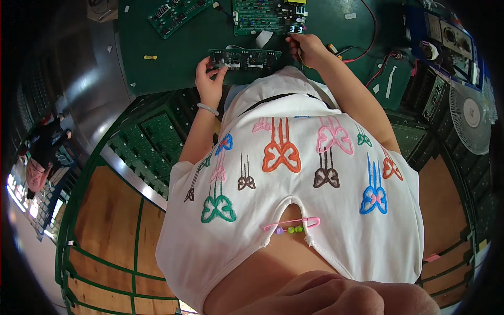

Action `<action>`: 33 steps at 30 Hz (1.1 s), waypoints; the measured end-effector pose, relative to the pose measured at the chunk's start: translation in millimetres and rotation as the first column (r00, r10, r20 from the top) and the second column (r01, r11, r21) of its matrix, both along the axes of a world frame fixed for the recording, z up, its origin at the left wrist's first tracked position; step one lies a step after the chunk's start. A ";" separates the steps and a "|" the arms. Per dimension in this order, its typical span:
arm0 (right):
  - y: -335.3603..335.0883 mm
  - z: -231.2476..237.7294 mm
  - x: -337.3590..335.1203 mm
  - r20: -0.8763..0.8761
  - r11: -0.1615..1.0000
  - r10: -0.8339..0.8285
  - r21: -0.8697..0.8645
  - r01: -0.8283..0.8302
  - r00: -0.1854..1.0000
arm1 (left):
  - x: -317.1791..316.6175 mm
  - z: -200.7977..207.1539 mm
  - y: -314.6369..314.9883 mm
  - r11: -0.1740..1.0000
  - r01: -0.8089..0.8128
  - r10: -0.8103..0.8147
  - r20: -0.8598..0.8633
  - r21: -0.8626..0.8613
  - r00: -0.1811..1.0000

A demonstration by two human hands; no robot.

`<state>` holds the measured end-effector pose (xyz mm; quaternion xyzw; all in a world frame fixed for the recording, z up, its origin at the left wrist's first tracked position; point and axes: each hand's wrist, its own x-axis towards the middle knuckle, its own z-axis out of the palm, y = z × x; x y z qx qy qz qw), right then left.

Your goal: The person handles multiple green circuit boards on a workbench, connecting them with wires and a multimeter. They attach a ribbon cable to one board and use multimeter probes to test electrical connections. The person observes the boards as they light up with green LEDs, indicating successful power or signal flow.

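My left hand (209, 83) grips the left end of a narrow green circuit board (244, 59), which stands tilted near the table's front edge. Thumb and fingers close on the board from either side. A pale flat ribbon cable (263, 38) sits between this board and a larger green circuit board (257, 18) lying flat beyond it. My right hand (310, 51) is closed by the larger board's near right corner, to the right of the narrow board. A thin yellowish piece shows below its fingers, too small to make out.
Another green board with a digit display (176, 17) lies at the far left of the green table (173, 65). Red leads (374, 37) and a blue-framed instrument (451, 44) are at the right, above a white fan (472, 114). Another person (47, 152) is at far left.
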<state>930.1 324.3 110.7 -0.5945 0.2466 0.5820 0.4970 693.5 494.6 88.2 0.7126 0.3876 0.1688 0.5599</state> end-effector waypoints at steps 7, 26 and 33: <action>4.1 -5.5 -2.9 -0.013 0.997 -0.072 -0.024 0.072 0.997 | -1.3 -3.6 -1.2 1.000 -0.009 0.009 0.030 0.000 1.000; -18.6 -22.6 6.3 0.353 0.945 0.311 -0.018 -0.326 0.882 | -0.4 2.1 2.2 0.999 0.047 -0.047 0.012 0.018 0.999; -20.2 63.1 130.8 0.736 0.733 0.673 -0.648 -0.206 0.077 | -3.8 -6.8 9.7 0.995 0.093 -0.094 -0.012 -0.025 0.996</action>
